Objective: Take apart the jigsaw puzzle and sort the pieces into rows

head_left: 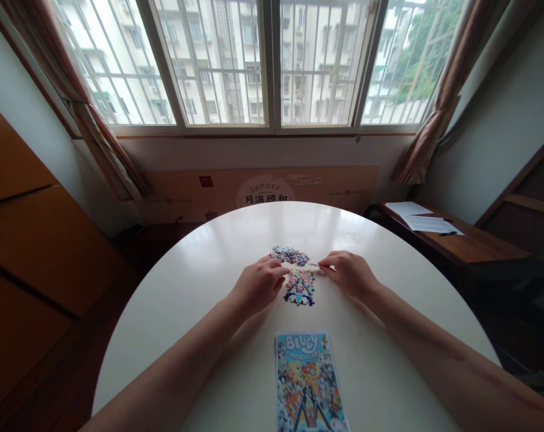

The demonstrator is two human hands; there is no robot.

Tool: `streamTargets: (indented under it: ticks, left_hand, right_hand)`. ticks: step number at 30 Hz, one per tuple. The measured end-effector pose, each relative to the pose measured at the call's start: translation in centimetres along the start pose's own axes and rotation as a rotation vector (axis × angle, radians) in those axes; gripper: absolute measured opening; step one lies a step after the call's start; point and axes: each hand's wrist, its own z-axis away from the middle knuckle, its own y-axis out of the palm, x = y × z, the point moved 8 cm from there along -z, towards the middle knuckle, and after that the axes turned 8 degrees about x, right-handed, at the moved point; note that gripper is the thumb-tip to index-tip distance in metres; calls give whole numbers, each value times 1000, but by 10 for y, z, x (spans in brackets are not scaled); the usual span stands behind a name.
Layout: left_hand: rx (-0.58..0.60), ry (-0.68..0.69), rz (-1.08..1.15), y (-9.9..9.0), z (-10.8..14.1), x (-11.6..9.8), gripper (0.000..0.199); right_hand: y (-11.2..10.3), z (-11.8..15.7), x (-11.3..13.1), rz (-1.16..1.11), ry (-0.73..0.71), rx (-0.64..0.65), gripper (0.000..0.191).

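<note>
A partly joined jigsaw puzzle [300, 289] lies flat on the white round table [186, 264], its blue edge toward me. Just beyond it is a heap of loose puzzle pieces [289, 255]. My left hand [261, 282] rests at the puzzle's upper left corner. Its fingers are curled together, and whatever is between them is hidden. To the right of the heap, my right hand [347, 270] pinches a small thin puzzle piece [313, 264], seen nearly edge-on. Closer to me lies a colourful picture sheet [310, 384] with "Bluey" lettering, cut off by the bottom of the view.
A wooden side table [487, 240] at the right holds white papers [433, 224] and dark pens. Behind the round table, a long printed cardboard panel [177, 186] leans under the barred window. Wooden cabinets [38, 240] stand on the left.
</note>
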Motion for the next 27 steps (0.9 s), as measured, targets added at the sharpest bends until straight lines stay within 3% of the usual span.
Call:
streamTargets:
  ticks: [4,7,11,13,21,25,27]
  left_hand:
    - [-193,-73,26,-14,0,-4,26]
    - [-279,-52,54,-23,3,-8,31]
    - [-310,60,97,-29,4,-17,11]
    - [-326,78,109,-31,5,-17,12]
    - [-354,-154,237,-38,9,22,11]
    - [-303,-51,276,-39,7,9,20]
    - [-281,24,268,-38,7,-1,14]
  right_hand:
    - [-15,1,23,-20,-89,-126,19]
    - [-21,5,47,-32,-198,-161,18]
    - [-22,10,67,-58,-287,-175,17]
    - [-22,10,69,-67,-288,-172,17]
    - [-22,5,50,-69,-117,-155,18]
    - [-24,7,61,-87,-180,-139,20]
    - [-25,8,68,-96,-229,-134,21]
